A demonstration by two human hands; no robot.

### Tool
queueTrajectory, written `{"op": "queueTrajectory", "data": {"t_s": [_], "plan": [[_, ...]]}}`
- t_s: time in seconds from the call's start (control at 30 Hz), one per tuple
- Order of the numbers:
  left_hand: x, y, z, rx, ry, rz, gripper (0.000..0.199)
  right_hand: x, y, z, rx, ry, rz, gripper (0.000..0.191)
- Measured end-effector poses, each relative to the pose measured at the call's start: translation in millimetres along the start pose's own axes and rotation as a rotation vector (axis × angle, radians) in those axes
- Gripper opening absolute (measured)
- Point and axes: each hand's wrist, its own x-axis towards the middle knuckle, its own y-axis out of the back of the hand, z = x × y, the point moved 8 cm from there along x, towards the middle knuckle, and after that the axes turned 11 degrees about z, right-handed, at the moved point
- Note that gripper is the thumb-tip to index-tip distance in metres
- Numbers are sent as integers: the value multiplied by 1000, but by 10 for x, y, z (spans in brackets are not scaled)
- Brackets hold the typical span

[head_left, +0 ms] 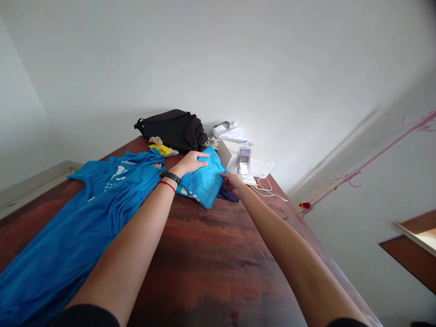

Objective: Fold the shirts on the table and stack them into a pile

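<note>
My left hand (192,162) is palm-down on a folded bright-blue cotton garment (201,184), which sits on the dark reddish-brown wooden tabletop (211,259) at about 12 o'clock from me. Left fingers (202,155) are released, lying across the top of the fold, not clenched. My right hand (233,182) is at the garment's 3 o'clock edge, with fingers (225,178) touching it. Can't tell if they are pinching the cloth or just pressing it.

A thin dark-navy fabric piece (229,195) pokes out just under that edge. A long bright-blue printed T-shirt (85,213) lies spread at 10 o'clock, its sleeve beside my left wrist. Left wrist carries a black band (170,177) and a thin red string (166,185).

Farther out at 11 to 12 o'clock sits a black fabric backpack (172,129), with a yellow-and-cream cloth item (161,150) near its base. At 1 o'clock there is a white cardboard box (226,152), a crumpled white cloth (230,132) behind it, and a pixelated upright object (244,160) in front. A thin white cable (265,186) trails near the tabletop's right edge. Pink string (374,159) runs along the wall at 2 o'clock.
</note>
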Motion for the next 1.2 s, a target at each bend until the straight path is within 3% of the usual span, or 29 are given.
{"op": "queueTrajectory", "data": {"t_s": [0.1, 0.23, 0.43, 0.6, 0.77, 0.93, 1.1, 1.2], "plan": [[-1, -1, -21, 37, 28, -7, 51, -3, 58, -8, 24, 2, 82, 21], [-40, -55, 125, 23, -2, -68, 54, -45, 55, -68, 58, 23, 85, 23], [-120, -81, 600, -102, -210, -150, 56, -103, 17, -110, 81, 50, -5, 30], [-191, -73, 817, -129, -239, -219, 57, -199, -117, -138, 192, 53, -228, 29], [-252, -78, 956, -158, -198, -258, 61, -322, -132, -271, 129, 104, -237, 36], [-329, -81, 1180, -224, -309, -281, 54, -490, -79, -345, 109, 155, -245, 44], [-321, -22, 1221, -231, -255, -227, 54, -617, -79, -337, 286, 197, -411, 49], [-242, 81, 1095, -248, -196, -150, 52, -548, -98, -319, 345, 190, -430, 41]]}}
